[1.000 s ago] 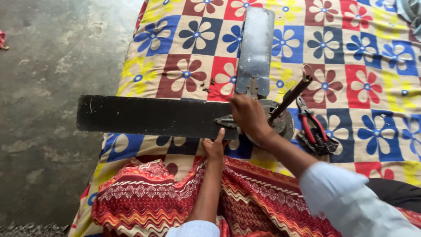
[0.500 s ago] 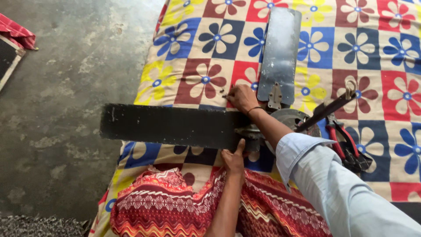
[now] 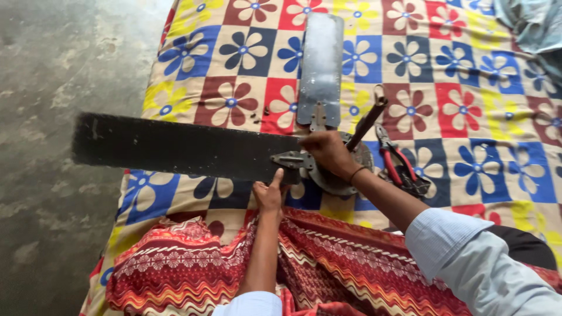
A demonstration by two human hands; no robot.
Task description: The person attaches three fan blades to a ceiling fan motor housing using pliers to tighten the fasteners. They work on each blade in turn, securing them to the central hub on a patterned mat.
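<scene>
A ceiling fan lies on a flowered quilt (image 3: pixel 468 88). Its long dark blade (image 3: pixel 175 146) points left, past the quilt's edge and over the floor. A grey blade (image 3: pixel 321 67) points away from me. My right hand (image 3: pixel 325 152) rests on top of the round motor hub (image 3: pixel 342 181), fingers curled where the blade brackets meet it. My left hand (image 3: pixel 269 196) holds the dark blade's near edge beside its bracket, thumb up against the blade and fingers hidden beneath. The fan's dark rod (image 3: pixel 366 123) slants up to the right from the hub.
Red-handled pliers (image 3: pixel 398 167) and other small tools lie on the quilt just right of the hub. A red patterned cloth (image 3: pixel 328 269) covers my lap. Bare concrete floor (image 3: pixel 58 70) is on the left. Light blue fabric (image 3: pixel 535 23) sits at the top right corner.
My right hand drew back from the base of the grey blade onto the hub by the dark blade's bracket. My left hand stayed at the dark blade's near edge.
</scene>
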